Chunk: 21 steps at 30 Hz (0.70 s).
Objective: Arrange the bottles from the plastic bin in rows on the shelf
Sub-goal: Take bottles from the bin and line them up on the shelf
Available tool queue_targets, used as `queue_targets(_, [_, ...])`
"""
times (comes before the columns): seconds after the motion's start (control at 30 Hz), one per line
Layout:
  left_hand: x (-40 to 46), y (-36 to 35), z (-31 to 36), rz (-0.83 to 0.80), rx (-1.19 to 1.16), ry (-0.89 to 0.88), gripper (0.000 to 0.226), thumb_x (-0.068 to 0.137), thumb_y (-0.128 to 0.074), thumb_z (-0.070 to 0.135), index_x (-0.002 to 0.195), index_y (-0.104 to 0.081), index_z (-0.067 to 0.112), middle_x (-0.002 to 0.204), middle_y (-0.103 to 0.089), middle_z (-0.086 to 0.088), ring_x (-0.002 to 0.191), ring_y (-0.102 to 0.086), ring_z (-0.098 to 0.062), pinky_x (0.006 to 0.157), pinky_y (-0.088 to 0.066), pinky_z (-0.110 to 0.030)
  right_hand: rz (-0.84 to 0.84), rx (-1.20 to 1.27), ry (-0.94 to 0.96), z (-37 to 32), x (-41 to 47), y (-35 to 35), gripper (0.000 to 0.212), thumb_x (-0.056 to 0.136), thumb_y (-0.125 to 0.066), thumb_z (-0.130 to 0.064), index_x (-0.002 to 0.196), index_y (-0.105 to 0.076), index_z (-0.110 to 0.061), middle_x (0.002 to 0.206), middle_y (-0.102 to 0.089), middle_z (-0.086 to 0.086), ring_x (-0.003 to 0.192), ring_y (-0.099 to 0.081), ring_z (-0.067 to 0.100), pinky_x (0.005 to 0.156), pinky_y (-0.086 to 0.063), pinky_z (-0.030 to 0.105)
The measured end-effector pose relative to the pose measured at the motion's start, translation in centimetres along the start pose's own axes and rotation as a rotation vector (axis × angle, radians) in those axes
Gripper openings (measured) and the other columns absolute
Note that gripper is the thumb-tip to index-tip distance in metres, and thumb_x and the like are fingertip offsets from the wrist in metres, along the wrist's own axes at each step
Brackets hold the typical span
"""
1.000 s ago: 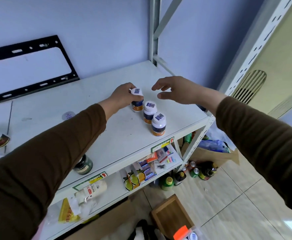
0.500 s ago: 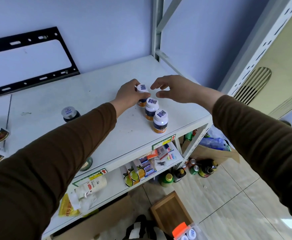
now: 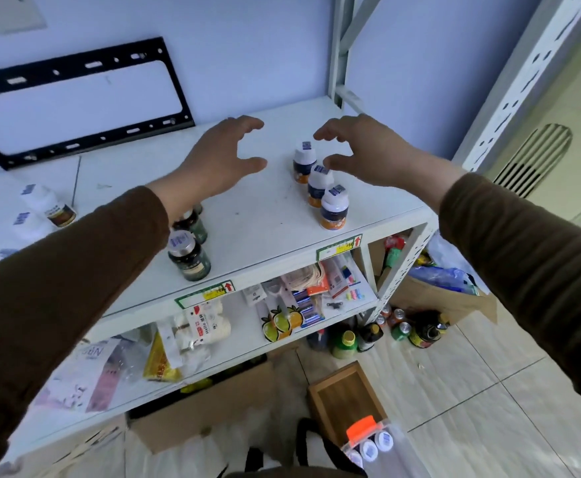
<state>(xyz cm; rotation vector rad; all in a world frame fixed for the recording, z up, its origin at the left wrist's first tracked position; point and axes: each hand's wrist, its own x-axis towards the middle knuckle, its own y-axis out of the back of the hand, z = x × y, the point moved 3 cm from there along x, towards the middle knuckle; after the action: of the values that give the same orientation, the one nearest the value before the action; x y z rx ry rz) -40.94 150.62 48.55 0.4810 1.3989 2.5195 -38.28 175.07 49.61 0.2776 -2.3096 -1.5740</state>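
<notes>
Three white-capped bottles with orange bases stand in a row on the white shelf (image 3: 268, 215) near its right front corner: the back one (image 3: 303, 162), the middle one (image 3: 317, 185) and the front one (image 3: 334, 208). My left hand (image 3: 218, 160) hovers to the left of the row, fingers loosely spread, holding nothing. My right hand (image 3: 364, 150) hovers just right of the back bottles, fingers relaxed and empty. Two dark green bottles (image 3: 189, 255) stand near the front edge under my left forearm. The clear plastic bin (image 3: 368, 443) with an orange latch sits low at the bottom, with white-capped bottles in it.
White bottles (image 3: 49, 208) lie on the shelf at far left. A black wall bracket (image 3: 78, 98) hangs behind. The lower shelf (image 3: 358, 303) holds packets and batteries. A wooden box (image 3: 346, 398), cardboard boxes and cans sit on the tiled floor.
My left hand has let go of the back bottle and drawn away to the left. My right hand has opened wider. The view has shifted, showing the green bottles.
</notes>
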Motion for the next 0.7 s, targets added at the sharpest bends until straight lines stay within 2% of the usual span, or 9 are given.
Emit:
queue_targets(0.27, [-13.3, 2.0, 2.5, 0.103, -0.025, -0.096, 0.051, 0.088, -0.069, 0.041, 0.136, -0.052, 0.033, 0.133, -0.055, 0.01, 0.117, -0.05, -0.006, 0.105, -0.042, -0.039, 0.034, -0.074, 0.005, -6.1, -10.3, -2.6, 0.044, 0.088, -0.066, -0.029, 0.13, -0.057, -0.024, 0.122, -0.058, 0.004, 0.112, -0.048, 0.027, 0.091, -0.037, 0.033])
queue_targets(0.37, [-18.8, -0.2, 3.2, 0.045, -0.058, -0.057, 0.054, 0.088, -0.071, 0.037, 0.138, -0.051, 0.031, 0.128, -0.053, 0.015, 0.106, -0.048, 0.001, 0.088, -0.041, -0.024, -0.059, -0.036, 0.022, -7.9, -14.5, -5.2, 0.05, 0.085, -0.07, -0.028, 0.133, -0.056, -0.022, 0.127, -0.056, 0.007, 0.115, -0.05, 0.027, 0.093, -0.04, 0.033])
queue_targets(0.4, [-20.5, -1.1, 3.3, 0.024, -0.062, -0.046, 0.055, 0.088, -0.072, 0.036, 0.139, -0.051, 0.03, 0.129, -0.053, 0.015, 0.106, -0.048, 0.001, 0.085, -0.04, -0.023, -0.089, -0.031, 0.031, -8.3, -15.9, -6.0, 0.051, 0.085, -0.071, -0.027, 0.133, -0.055, -0.021, 0.129, -0.055, 0.007, 0.116, -0.05, 0.027, 0.093, -0.043, 0.035])
queue_targets(0.53, [-25.6, -4.3, 2.8, -0.049, -0.087, 0.054, 0.06, 0.086, -0.075, 0.031, 0.14, -0.049, 0.031, 0.134, -0.054, 0.009, 0.113, -0.053, -0.006, 0.085, -0.041, -0.02, -0.178, -0.01, 0.056, -9.6, -20.5, -8.6, 0.053, 0.084, -0.07, -0.025, 0.134, -0.053, -0.022, 0.128, -0.054, 0.007, 0.113, -0.055, 0.026, 0.091, -0.048, 0.042])
queue_targets(0.7, [-31.4, -9.7, 3.4, -0.169, -0.108, 0.215, 0.068, 0.083, -0.078, 0.03, 0.142, -0.045, 0.033, 0.137, -0.053, 0.005, 0.116, -0.055, -0.01, 0.099, -0.048, -0.037, -0.307, 0.021, 0.071, -9.2, -26.4, -12.0, 0.052, 0.086, -0.07, -0.028, 0.135, -0.051, -0.024, 0.134, -0.05, 0.003, 0.108, -0.06, 0.024, 0.087, -0.05, 0.037])
